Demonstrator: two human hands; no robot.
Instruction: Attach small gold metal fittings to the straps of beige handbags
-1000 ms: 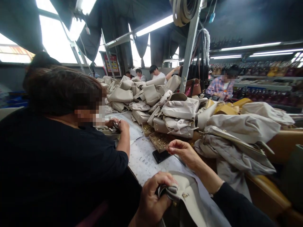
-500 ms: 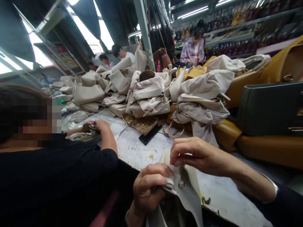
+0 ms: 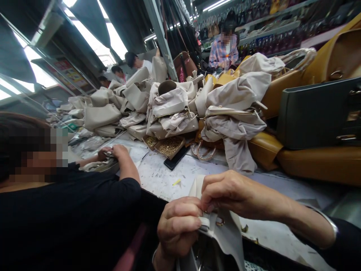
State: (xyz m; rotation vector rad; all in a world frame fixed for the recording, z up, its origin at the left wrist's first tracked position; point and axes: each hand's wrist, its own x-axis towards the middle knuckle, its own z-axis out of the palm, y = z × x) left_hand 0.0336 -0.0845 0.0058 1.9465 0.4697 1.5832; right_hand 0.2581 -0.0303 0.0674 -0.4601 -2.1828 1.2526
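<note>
A cream handbag (image 3: pixel 229 235) hangs at the table's near edge between my hands. My left hand (image 3: pixel 180 224) is closed round its upper edge, with a folded strap end poking out by the fingers. Thumb and fingers of my right hand (image 3: pixel 222 190) pinch together at the same edge, right beside my left fingertips. Whether a small part sits in that pinch is hidden. A gold ring (image 3: pixel 220 223) shows on the bag just below my right hand.
Gold studs fill a small cardboard box (image 3: pixel 170 146), beside a black phone (image 3: pixel 176 158). Cream bags (image 3: pixel 172 107) are heaped behind; mustard bags (image 3: pixel 318 165) and a dark green bag (image 3: pixel 321 116) lie right. A co-worker in black (image 3: pixel 84 210) sits close on my left.
My right hand has come down against the bag's edge, close to my left fingers. The view has shifted slightly; the co-worker's hands stay at their piece.
</note>
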